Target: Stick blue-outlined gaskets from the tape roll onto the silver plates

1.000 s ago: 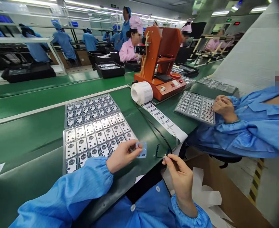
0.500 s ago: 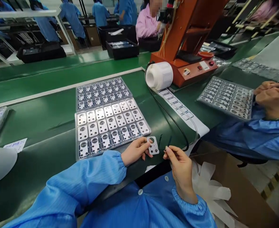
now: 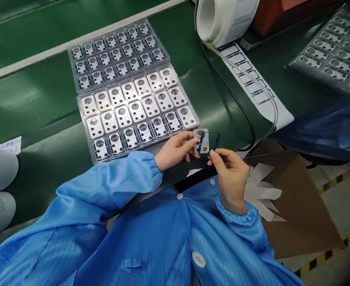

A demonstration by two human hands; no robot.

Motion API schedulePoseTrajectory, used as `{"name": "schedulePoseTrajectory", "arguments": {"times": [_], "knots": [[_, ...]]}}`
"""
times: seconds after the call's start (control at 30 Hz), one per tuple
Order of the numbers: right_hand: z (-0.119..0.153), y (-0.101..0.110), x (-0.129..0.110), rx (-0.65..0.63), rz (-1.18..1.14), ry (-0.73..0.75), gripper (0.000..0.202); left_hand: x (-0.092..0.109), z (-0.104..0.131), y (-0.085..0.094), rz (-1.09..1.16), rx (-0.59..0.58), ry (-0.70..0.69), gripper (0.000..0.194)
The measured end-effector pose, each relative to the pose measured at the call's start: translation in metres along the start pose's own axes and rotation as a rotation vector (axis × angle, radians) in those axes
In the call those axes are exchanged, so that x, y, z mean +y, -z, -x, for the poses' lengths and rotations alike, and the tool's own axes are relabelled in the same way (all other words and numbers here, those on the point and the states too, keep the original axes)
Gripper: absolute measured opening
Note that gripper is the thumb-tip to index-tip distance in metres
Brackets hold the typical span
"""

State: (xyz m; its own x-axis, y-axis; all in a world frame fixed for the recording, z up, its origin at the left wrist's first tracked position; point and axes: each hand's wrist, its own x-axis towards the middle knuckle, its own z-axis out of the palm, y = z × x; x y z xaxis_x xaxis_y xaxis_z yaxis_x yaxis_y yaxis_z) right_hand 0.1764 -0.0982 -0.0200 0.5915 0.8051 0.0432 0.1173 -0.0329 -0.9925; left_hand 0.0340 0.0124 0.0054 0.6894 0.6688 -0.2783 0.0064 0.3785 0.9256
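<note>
My left hand grips a small silver metal plate with rounded corners and round holes, holding it by its left side. In a pinch, my right hand has a thin dark frame-shaped adhesive gasket by its lower right part. The gasket overlaps the plate in view; whether they touch, I cannot tell. Beyond my left hand lies a clear plastic tray of similar plates. Most plates in its nearest row carry dark outlines; the other rows are plain. Behind it, another tray holds dark-outlined plates.
A white roll stands at the back, its liner strip bearing dark gaskets. A black cable curves beside it. Right are an orange machine base, another plate tray, a co-worker's sleeve and a cardboard box with paper strips.
The view has tilted down and closer. My right hand has brought the gasket left, so it now overlaps the plate; before, they appeared apart. Both hands keep their holds.
</note>
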Motion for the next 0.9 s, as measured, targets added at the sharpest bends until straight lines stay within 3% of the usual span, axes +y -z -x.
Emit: {"name": "schedulePoseTrajectory", "arguments": {"times": [0.23, 0.9], "knots": [[0.0021, -0.0038, -0.0010, -0.001, 0.058, 0.061, 0.012, 0.0028, -0.0016, -0.0034, -0.011, 0.004, 0.025, 0.010], [0.0038, -0.0054, -0.0010, 0.018, 0.180, 0.123, 0.016, 0.0030, 0.0003, -0.0033, -0.056, -0.008, 0.028, 0.014]]}}
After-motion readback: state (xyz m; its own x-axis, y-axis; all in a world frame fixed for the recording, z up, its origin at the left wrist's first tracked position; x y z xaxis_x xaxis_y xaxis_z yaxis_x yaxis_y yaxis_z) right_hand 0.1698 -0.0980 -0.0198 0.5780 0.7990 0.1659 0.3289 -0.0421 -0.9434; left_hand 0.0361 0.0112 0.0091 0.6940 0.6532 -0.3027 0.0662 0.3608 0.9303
